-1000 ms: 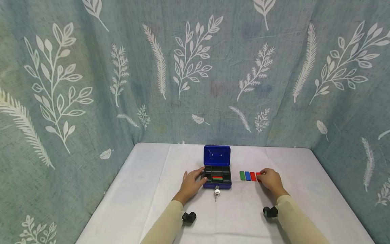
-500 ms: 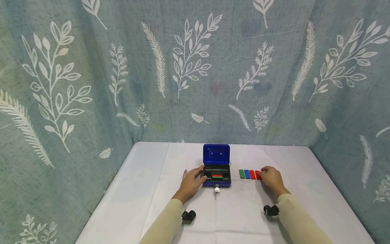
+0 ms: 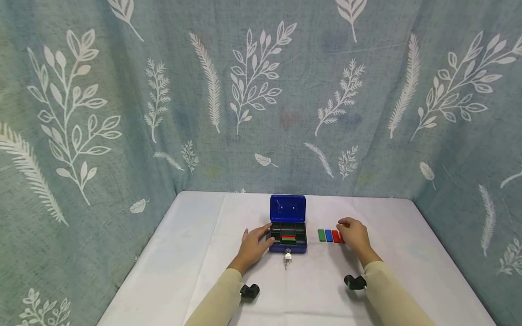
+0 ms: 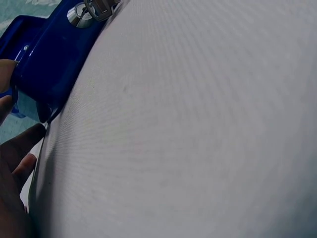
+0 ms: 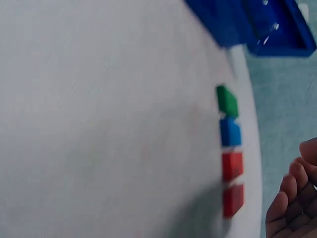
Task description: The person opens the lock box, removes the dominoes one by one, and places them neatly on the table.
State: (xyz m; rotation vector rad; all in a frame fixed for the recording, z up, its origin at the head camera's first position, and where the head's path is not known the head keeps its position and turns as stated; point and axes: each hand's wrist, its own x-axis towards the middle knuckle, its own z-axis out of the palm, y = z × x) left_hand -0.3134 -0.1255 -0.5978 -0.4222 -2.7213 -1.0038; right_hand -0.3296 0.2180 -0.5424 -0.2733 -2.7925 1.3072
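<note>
A small blue cash box [image 3: 300,249] stands with its lid raised and a black compartment tray inside. A red piece and a green piece lie together in the tray's front middle compartment [image 3: 288,238]. My left hand [image 3: 251,247] rests against the box's left side, thumb at the rim and fingers spread. My right hand [image 3: 355,235] hovers over the right end of a row of small flat blocks: green [image 3: 321,235], blue [image 3: 328,235], red [image 3: 335,236] and another red [image 5: 233,201]. Its fingers are curled, thumb near the index finger; I cannot tell whether it pinches anything.
Keys [image 3: 287,259] hang from the lock on the box's front. A white cloth [image 3: 195,271] covers the table. Patterned blue-green curtains [image 3: 261,90] stand behind and at both sides. A black wrist device [image 3: 249,292] sits at each sleeve.
My right hand has moved left and a little up from beside the last red block, now partly covering it. The left hand stays at the box.
</note>
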